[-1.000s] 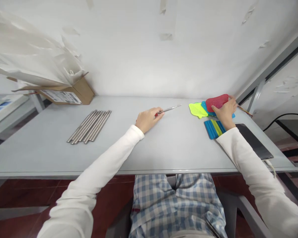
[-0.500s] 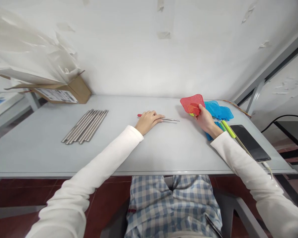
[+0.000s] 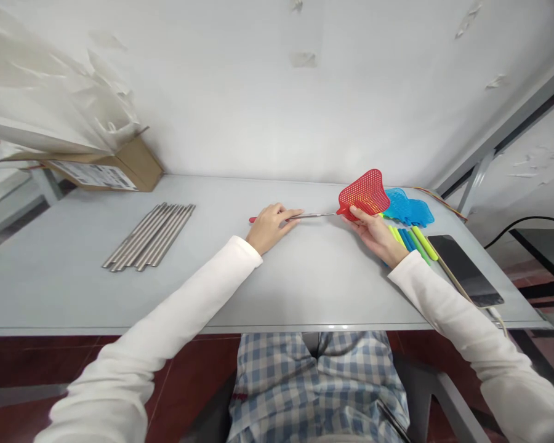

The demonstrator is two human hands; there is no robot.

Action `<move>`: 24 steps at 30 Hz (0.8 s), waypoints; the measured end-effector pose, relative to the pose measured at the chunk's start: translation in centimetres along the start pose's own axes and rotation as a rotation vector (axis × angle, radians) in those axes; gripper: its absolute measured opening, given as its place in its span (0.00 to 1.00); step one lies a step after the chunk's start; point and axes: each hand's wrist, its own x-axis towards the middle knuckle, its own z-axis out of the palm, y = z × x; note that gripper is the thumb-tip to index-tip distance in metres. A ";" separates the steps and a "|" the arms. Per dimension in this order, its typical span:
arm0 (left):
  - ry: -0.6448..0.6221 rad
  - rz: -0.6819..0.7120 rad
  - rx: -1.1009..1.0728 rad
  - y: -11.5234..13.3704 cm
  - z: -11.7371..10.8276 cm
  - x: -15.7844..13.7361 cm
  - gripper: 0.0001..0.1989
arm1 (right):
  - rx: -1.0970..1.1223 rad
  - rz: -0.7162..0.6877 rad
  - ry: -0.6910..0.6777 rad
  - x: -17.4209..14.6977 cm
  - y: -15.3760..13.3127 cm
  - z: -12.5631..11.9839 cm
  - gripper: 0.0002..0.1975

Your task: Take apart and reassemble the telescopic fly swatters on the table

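Two hands were at work over the bench (image 3: 305, 295) as I watched through the head camera. The left hand (image 3: 273, 227) lay palm-down, its fingers closed around a slim metal rod (image 3: 314, 215) whose red end stuck out on the far side of that hand; I judged the low grip kept the rod steady. The right hand (image 3: 373, 234) pinched a red mesh head (image 3: 364, 191) between thumb and fingers near its neck, seemingly to leave the neck free and facing the rod. The rod's tip met that neck between the hands, though I couldn't tell whether it sat inside.

Blue mesh pieces (image 3: 407, 208) lay just beyond the right hand, with coloured tubes (image 3: 422, 244) beside its wrist, probably kept within easy reach. A phone (image 3: 466, 271) rested farther right. Metal tubes (image 3: 150, 237) lay side by side, well left of the left hand.
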 end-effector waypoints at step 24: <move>0.023 0.012 0.078 0.5 -0.1 -0.1 0.18 | 0.048 0.029 -0.026 -0.8 0.3 0.6 0.12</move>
